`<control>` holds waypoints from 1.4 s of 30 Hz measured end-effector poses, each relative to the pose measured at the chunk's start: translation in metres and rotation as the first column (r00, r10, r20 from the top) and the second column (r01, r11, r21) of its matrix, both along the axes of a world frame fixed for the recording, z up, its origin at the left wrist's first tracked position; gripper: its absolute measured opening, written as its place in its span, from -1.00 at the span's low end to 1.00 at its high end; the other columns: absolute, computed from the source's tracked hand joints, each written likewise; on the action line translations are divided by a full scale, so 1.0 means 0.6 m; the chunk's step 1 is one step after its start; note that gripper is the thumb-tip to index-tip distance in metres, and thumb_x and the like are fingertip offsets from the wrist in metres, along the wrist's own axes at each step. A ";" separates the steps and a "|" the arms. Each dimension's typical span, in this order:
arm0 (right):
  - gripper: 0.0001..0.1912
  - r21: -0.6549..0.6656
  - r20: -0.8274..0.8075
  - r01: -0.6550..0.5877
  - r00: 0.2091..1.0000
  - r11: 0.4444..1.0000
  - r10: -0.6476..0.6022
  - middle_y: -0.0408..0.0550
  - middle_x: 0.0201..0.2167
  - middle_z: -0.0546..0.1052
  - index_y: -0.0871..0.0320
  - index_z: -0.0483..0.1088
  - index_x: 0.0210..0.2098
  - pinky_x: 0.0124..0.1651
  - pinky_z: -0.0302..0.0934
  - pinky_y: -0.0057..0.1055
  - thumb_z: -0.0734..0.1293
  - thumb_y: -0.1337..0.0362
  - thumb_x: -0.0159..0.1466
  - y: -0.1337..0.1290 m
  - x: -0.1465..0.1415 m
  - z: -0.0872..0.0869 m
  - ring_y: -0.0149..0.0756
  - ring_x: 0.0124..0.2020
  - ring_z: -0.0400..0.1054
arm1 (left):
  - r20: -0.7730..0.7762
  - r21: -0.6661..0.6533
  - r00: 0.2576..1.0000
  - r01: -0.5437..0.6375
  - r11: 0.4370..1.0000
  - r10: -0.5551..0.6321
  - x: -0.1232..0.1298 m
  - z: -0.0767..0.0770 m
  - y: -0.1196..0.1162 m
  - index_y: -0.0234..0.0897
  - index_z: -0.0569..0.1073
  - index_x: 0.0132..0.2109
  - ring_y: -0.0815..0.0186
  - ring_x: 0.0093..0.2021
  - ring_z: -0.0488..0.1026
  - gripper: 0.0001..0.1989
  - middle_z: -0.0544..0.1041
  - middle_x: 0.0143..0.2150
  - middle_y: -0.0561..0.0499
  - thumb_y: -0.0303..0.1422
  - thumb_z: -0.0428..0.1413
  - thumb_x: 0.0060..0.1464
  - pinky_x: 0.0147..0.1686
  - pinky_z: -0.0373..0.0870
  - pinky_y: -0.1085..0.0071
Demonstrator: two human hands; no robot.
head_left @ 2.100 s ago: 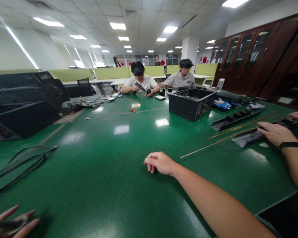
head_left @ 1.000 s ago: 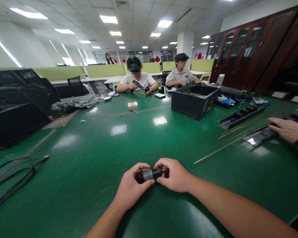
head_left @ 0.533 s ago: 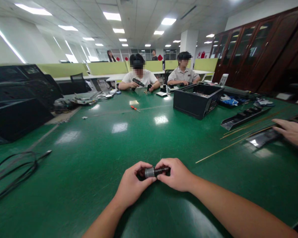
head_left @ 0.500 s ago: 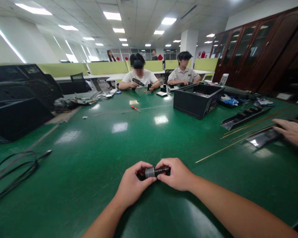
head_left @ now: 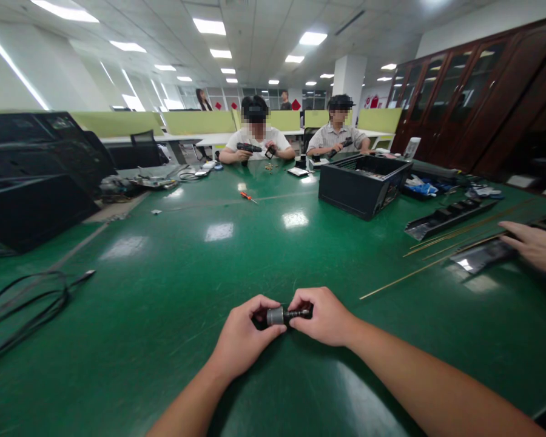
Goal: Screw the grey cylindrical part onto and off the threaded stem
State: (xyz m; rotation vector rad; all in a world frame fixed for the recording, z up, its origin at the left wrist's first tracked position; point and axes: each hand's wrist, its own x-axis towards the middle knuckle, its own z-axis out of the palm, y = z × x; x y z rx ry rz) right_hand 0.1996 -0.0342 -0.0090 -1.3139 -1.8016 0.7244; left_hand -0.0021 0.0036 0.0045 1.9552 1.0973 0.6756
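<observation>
Low in the middle of the head view, a small grey metal cylinder with a dark ridged shaft (head_left: 276,315) lies sideways between my hands, just over the green table. My left hand (head_left: 243,337) is closed round its left end, thumb below and fingers above, so that end is hidden. Curled round the thin shaft at the right, my right hand (head_left: 325,318) has its thumb and forefinger at the shaft. Part of the shaft shows between them, and its far tip is near my right palm.
A black cable (head_left: 40,309) lies at left. Ahead are an orange screwdriver (head_left: 247,196) and a black metal case (head_left: 364,185). At right lie thin brass-coloured rods (head_left: 400,278) near another person's hand (head_left: 534,243). Across the table, a co-worker holds a drill (head_left: 249,147).
My right fingers have shifted slightly along the shaft, so more of it shows. My left hand keeps its hold. Across the table, one co-worker's drill now points more level; the other lifts a dark tool.
</observation>
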 end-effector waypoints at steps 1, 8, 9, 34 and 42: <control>-0.92 -0.001 0.001 0.000 1.000 1.000 0.000 -0.22 -0.49 0.51 0.15 0.47 -0.41 -0.38 0.10 -0.51 0.42 0.39 0.06 0.001 0.000 0.000 -0.41 -0.46 0.35 | -0.006 0.007 1.000 0.003 1.000 -0.003 -0.001 -0.001 0.000 -0.21 0.52 -0.19 0.28 -0.27 0.48 -0.77 0.57 -0.30 0.10 -0.39 0.28 -0.07 -0.24 0.32 0.41; -0.90 -0.019 0.000 -0.007 1.000 1.000 0.007 -0.24 -0.52 0.48 0.15 0.44 -0.41 -0.40 0.08 -0.52 0.43 0.38 0.05 -0.003 0.001 0.000 -0.43 -0.48 0.32 | -0.015 0.019 1.000 0.013 1.000 -0.013 -0.003 -0.001 0.000 -0.20 0.52 -0.19 0.28 -0.28 0.48 -0.77 0.57 -0.29 0.10 -0.38 0.29 -0.06 -0.25 0.32 0.40; -0.89 -0.020 0.001 -0.007 1.000 1.000 0.007 -0.23 -0.51 0.48 0.14 0.44 -0.41 -0.40 0.08 -0.52 0.43 0.38 0.05 -0.003 0.000 0.000 -0.43 -0.48 0.32 | -0.013 0.017 1.000 0.013 1.000 -0.012 -0.003 0.000 0.000 -0.20 0.52 -0.19 0.28 -0.28 0.48 -0.77 0.57 -0.29 0.10 -0.38 0.28 -0.07 -0.25 0.32 0.40; -0.92 -0.037 0.023 -0.013 1.000 0.999 0.014 -0.21 -0.48 0.50 0.14 0.44 -0.38 -0.36 0.12 -0.49 0.42 0.33 0.12 -0.004 0.000 0.006 -0.39 -0.44 0.34 | 0.013 -0.031 1.000 -0.002 1.000 0.002 0.002 0.009 -0.004 -0.25 0.53 -0.21 0.24 -0.30 0.48 -0.75 0.58 -0.32 0.04 -0.32 0.28 -0.09 -0.26 0.34 0.38; -0.94 -0.037 0.039 -0.026 0.999 0.999 0.027 -0.19 -0.47 0.50 0.15 0.45 -0.37 -0.35 0.11 -0.49 0.40 0.30 0.16 -0.005 0.000 0.009 -0.39 -0.44 0.34 | 0.034 -0.044 0.999 -0.012 0.999 0.014 -0.001 0.004 -0.001 -0.25 0.53 -0.19 0.23 -0.29 0.49 -0.75 0.57 -0.31 0.03 -0.33 0.29 -0.08 -0.24 0.35 0.36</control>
